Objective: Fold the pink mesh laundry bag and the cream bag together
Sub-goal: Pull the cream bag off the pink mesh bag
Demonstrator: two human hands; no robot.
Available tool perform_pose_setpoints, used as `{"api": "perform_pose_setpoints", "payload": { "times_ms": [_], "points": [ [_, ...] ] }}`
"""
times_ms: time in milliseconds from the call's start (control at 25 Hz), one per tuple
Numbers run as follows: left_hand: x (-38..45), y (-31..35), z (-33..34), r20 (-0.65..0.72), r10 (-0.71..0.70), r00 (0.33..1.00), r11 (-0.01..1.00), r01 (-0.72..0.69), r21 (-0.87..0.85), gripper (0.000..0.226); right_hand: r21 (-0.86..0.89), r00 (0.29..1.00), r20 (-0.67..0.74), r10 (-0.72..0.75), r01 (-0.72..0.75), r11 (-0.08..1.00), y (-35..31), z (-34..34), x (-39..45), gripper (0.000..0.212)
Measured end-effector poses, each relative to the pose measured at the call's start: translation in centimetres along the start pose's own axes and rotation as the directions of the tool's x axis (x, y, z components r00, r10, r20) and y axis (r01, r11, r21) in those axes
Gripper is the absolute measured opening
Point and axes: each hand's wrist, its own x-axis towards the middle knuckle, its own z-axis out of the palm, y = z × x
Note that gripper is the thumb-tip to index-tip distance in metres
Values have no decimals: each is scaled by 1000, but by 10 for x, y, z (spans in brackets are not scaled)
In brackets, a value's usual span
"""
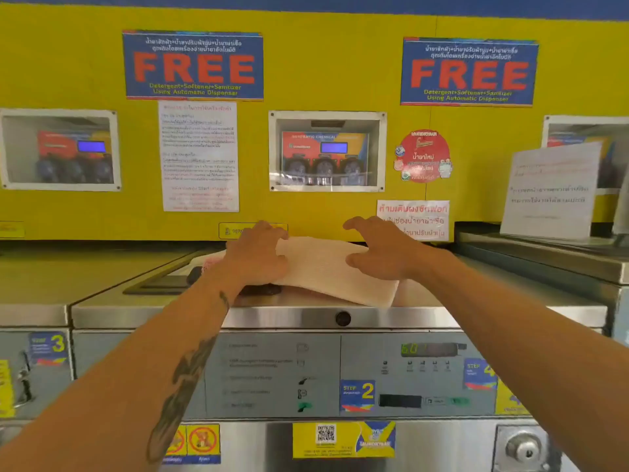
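Head view, left hand (255,257) and right hand (377,250) on cream bag (320,267), atop washer (306,316)

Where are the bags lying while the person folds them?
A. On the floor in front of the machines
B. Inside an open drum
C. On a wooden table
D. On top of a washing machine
D: the cream bag, with a pink edge of the mesh bag showing beside it, lies on the metal top of the washing machine, with the left hand and right hand pressing on it.

Steel washer top (306,316) carries cream bag (323,267) over pink mesh bag (212,262).
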Motion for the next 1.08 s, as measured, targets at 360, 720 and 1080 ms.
{"api": "perform_pose_setpoints", "payload": {
  "times_ms": [360,720,1080],
  "points": [
    [89,-15,32,265,-69,962,998,66,22,57,-21,933,334,-136,152,988,33,26,93,68],
    [114,0,12,17,-16,1000,995,17,-97,21,28,903,317,-289,296,955,59,-1,108,36],
    [149,49,-3,307,228,924,949,-140,-282,65,204,998,-69,13,1,979,118,-63,96,30]
  ]
}}
